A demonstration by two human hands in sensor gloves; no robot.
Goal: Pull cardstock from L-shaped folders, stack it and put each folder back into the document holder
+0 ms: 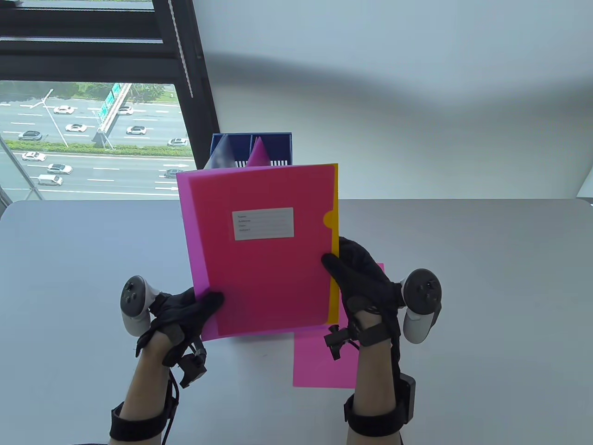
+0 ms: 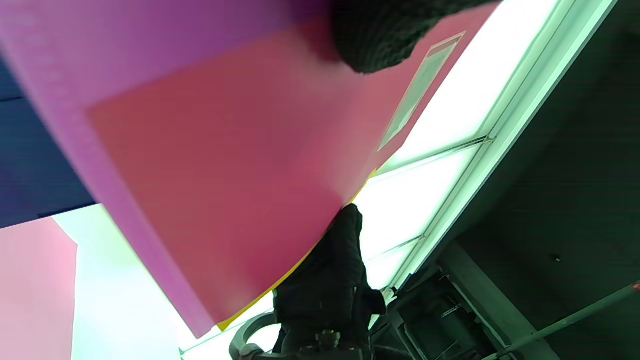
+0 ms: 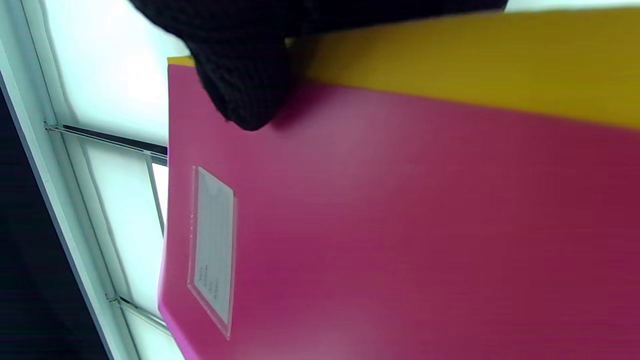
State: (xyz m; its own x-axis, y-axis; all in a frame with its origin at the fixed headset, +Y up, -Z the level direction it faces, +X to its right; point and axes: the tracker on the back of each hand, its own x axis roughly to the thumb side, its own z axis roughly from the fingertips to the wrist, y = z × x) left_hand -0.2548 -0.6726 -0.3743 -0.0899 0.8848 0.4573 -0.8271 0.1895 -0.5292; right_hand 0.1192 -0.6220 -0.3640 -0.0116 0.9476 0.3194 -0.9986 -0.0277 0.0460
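I hold a translucent pink L-shaped folder (image 1: pixel 259 259) upright above the table, its white label (image 1: pixel 263 224) facing me. Yellow cardstock (image 1: pixel 334 278) sticks out of its right side. My left hand (image 1: pixel 185 315) pinches the folder's lower left corner, thumb on the front. My right hand (image 1: pixel 356 282) pinches the yellow sheet at the right edge, thumb (image 3: pixel 240 85) on the folder's front. A pink cardstock sheet (image 1: pixel 324 357) lies flat on the table under my right wrist. Behind the folder stands the blue document holder (image 1: pixel 252 148) with a clear and a pink folder in it.
The grey table (image 1: pixel 486 287) stretches to both sides of the hands. A window with a dark frame (image 1: pixel 194 69) is at the back left and a white wall behind the holder.
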